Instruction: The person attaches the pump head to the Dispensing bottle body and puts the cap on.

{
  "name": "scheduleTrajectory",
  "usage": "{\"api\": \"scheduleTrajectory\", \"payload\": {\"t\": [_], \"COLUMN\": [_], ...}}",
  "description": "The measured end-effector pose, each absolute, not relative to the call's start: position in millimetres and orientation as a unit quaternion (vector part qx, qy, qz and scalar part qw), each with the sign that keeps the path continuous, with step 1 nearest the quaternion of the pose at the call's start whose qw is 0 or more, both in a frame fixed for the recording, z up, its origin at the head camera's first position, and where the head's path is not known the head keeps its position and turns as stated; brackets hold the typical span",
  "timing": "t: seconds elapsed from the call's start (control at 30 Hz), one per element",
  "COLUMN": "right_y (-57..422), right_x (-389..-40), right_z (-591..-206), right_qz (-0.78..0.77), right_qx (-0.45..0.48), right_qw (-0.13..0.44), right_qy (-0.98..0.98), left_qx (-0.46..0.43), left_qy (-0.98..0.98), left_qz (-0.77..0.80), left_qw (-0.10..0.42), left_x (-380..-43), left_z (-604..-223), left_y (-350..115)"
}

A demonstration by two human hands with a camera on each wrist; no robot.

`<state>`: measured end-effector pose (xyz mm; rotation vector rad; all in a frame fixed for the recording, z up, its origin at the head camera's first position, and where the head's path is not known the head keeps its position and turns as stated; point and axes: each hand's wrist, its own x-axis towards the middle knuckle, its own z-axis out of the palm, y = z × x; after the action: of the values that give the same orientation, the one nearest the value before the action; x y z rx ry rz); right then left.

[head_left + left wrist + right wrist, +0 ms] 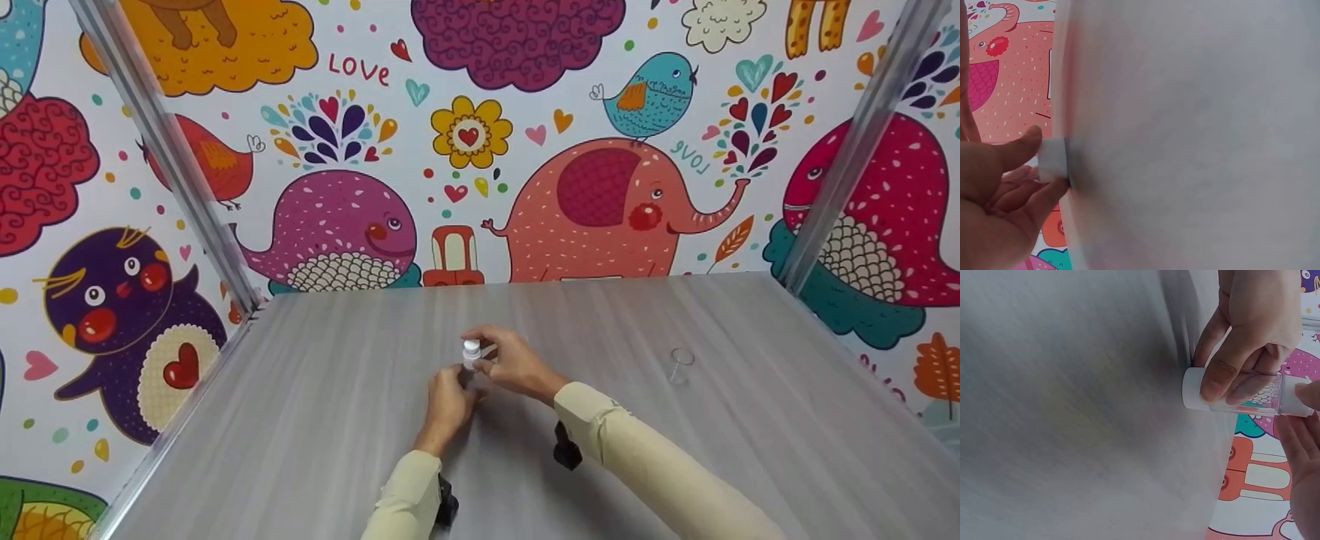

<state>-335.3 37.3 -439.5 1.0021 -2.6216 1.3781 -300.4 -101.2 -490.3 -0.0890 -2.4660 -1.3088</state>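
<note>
A small clear bottle (1266, 398) with a white cap (1296, 397) and a white base (1193, 388) stands upright on the table. My left hand (448, 405) grips it low, thumb and fingers around the base and lower body. In the left wrist view, the left hand (1002, 197) holds the white base (1053, 160) against the tabletop. At the top, my right hand (517, 364) pinches the cap between thumb and fingers; part of this right hand (1306, 455) shows at the edge of the right wrist view. Fingers partly hide the bottle.
To the right on the grey wood-grain table (337, 420) stands a small clear glass (681, 366). Behind the table rises a wall (465, 202) with cartoon animals, and metal posts (172, 157) frame the corners.
</note>
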Motion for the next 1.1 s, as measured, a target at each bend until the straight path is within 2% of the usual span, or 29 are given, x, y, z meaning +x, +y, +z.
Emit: {"api": "scheduleTrajectory", "payload": {"t": [1.1], "right_y": [38.9], "right_x": [-338.7], "right_z": [-437.7], "right_qz": [0.443], "right_qx": [0.300], "right_qw": [0.021], "right_qy": [-0.845], "left_qx": [-0.035], "left_qy": [-0.862], "left_qz": [-0.474], "left_qw": [0.175], "left_x": [-301.4], "left_z": [-490.8], "left_y": [-101.4]}}
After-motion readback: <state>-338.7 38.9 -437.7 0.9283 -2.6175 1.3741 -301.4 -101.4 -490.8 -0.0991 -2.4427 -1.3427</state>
